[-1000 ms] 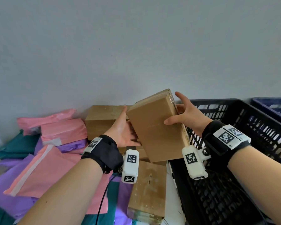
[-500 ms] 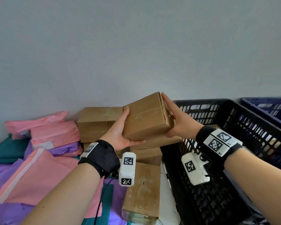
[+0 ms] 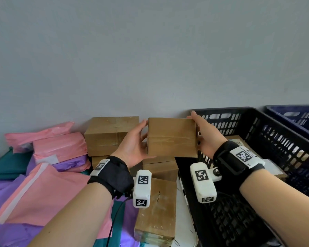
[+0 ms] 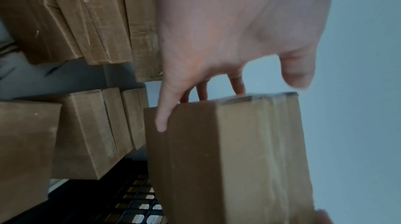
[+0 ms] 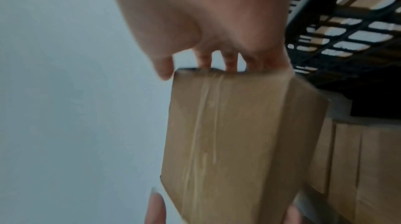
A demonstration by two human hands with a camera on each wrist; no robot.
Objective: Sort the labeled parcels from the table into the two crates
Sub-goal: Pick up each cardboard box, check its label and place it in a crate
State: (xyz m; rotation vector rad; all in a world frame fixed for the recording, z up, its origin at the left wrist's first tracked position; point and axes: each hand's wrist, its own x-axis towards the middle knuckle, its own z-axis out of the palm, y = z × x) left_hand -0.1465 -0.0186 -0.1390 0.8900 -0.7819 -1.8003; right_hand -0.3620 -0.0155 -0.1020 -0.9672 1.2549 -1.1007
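Observation:
A brown taped cardboard box [image 3: 171,138] hangs level in the air between my two hands, over the left rim of the black crate [image 3: 221,110]. My left hand [image 3: 134,145] grips its left end, thumb at the top corner, fingers under it. At the right end my right hand [image 3: 205,138] holds it, index finger along the top edge. The left wrist view shows the box [image 4: 238,159] below the left hand [image 4: 217,39]. In the right wrist view the box [image 5: 228,142] hangs from the right hand [image 5: 206,13]. No label shows on the box.
A blue crate [image 3: 292,113] stands right of the black one, which holds a labeled parcel [image 3: 239,139]. More cardboard boxes [image 3: 105,134] are stacked by the wall and in front [image 3: 157,207]. Pink mailers [image 3: 61,145], purple and teal ones cover the table's left.
The box was tilted on end a second ago and has turned level with its taped face toward me. Both hands have shifted to its two ends and dropped a little.

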